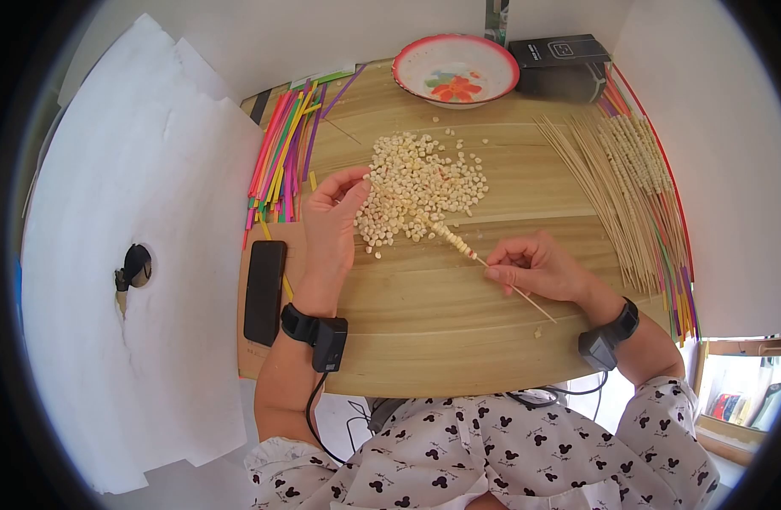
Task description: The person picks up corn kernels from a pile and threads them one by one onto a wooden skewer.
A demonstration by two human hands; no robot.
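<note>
My right hand (539,268) pinches a thin wooden skewer (535,304) between thumb and fingers. Pale corn kernels (449,235) are threaded along the skewer's upper part, and its far tip points into a loose pile of corn kernels (416,174). At the left edge of that pile is my left hand (329,221), its thumb and forefinger closed on what looks like a single kernel. Fingertips partly hide that kernel.
An enamel basin (457,72) and a black box (562,68) stand at the back. Bare skewers (599,191) and kernel-covered sticks (637,153) lie right. Coloured strips (284,153) and a phone (264,293) lie left. White panels (135,382) flank the table.
</note>
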